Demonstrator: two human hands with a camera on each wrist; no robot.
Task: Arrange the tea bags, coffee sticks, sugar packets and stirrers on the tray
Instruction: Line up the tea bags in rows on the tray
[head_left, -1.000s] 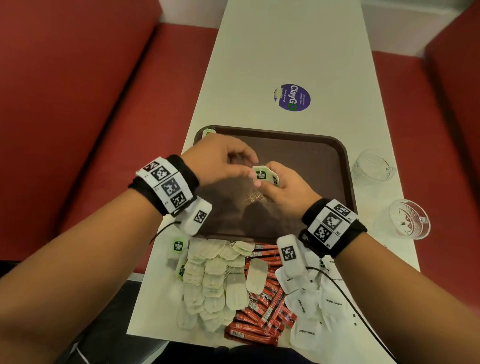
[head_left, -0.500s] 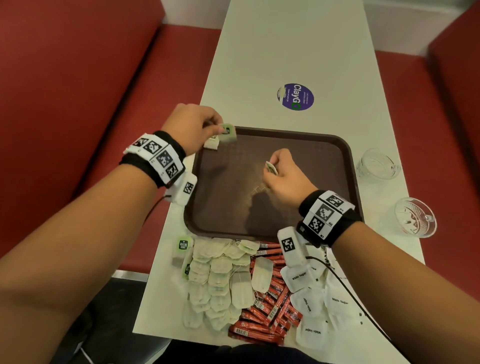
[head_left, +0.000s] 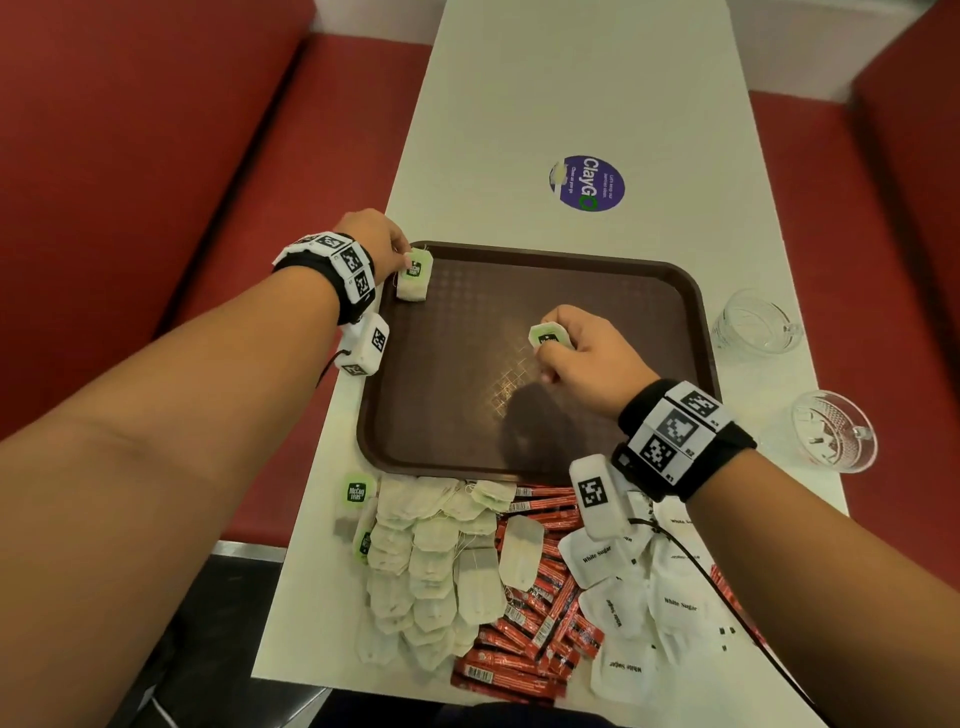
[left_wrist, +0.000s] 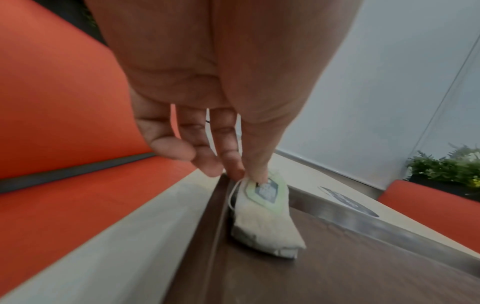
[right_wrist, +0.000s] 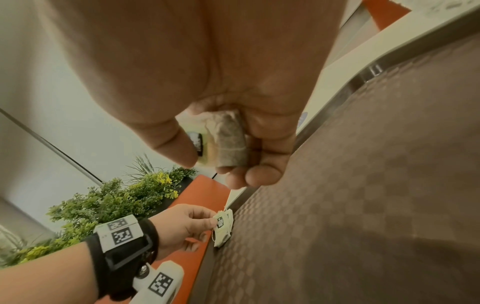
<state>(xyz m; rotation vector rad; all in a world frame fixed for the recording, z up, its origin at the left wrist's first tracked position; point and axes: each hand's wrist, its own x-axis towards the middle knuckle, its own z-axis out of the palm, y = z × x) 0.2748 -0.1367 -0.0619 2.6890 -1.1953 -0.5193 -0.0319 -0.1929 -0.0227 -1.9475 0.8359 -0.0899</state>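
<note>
A brown tray lies across the white table. My left hand pinches the green tag end of a tea bag whose body rests on the tray's far left corner; the left wrist view shows this tea bag touching the tray floor beside the rim. My right hand hovers over the tray's middle and grips a second tea bag, seen as a brown pouch between thumb and fingers. Loose tea bags, red coffee sticks and white sugar packets lie piled in front of the tray.
Two glass cups stand on the table right of the tray. A purple round sticker marks the table beyond it. Red bench seats flank both sides. A cable runs from my right wrist over the sugar packets.
My hands have parted. The left one carried a tea bag to the tray's far left corner and lowered it onto the tray. The right hand stayed over the middle, turning its tea bag tag-up.
</note>
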